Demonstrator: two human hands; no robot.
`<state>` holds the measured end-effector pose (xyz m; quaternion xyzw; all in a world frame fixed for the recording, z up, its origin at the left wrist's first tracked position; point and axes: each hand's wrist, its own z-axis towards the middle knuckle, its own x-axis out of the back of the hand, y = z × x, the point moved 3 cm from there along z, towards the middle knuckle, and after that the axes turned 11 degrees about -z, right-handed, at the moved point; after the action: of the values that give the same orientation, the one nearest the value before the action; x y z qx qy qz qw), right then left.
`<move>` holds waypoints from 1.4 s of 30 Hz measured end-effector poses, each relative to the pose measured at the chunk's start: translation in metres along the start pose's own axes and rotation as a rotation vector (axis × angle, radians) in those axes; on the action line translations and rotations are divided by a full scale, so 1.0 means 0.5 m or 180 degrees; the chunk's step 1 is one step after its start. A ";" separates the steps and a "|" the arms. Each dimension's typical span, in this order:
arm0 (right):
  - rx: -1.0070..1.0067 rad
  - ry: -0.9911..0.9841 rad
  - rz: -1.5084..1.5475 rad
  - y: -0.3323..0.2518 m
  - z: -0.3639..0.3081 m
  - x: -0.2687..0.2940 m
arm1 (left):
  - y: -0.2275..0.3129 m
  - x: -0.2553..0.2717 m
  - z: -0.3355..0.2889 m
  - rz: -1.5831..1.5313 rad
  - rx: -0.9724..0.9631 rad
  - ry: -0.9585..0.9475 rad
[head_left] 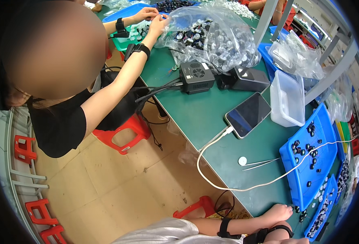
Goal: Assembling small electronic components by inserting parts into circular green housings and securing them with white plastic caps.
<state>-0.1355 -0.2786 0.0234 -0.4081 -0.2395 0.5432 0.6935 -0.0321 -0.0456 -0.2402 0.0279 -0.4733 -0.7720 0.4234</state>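
Note:
My left hand [278, 213] is closed, fingers curled, at the table's near right part; whether anything is inside it is hidden. Small black round parts [303, 215] lie just beyond its fingers. Below it, the lower edge of the picture cuts off my right hand [290, 240], and its fingers are hidden. Both wrists wear black straps. A narrow blue tray [325, 203] of small dark and pale parts stands close to the hands. Behind it, a larger blue tray [299, 179] holds scattered black parts with thin wires.
A phone [248, 114] with a white cable [244, 189] lies on the green table [179, 118]. Tweezers [260, 164], a white disc [242, 161], a clear tub [287, 101] and a black box [196, 77] are nearby. A co-worker [118, 89] handles parts by a large plastic bag [228, 40].

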 end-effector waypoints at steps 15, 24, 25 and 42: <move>-0.0515 0.2725 0.1778 -0.029 0.023 -0.049 | 0.047 0.139 0.001 0.0216 -0.0021 -0.0338; 0.0491 -0.0800 0.1616 0.011 0.001 0.084 | 0.058 0.162 0.002 0.0115 0.0018 -0.0621; 0.0497 -0.0947 0.1904 0.017 0.011 0.095 | 0.064 0.179 0.003 0.0073 0.0026 -0.0626; -0.1045 -0.1168 0.2311 -0.124 -0.051 0.170 | 0.085 0.214 0.035 -0.0581 0.0394 -0.0412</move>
<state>-0.0560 -0.2105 0.0511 -0.4674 -0.2830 0.7699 0.3296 -0.0815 -0.1141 -0.1600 0.0470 -0.5418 -0.7769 0.3173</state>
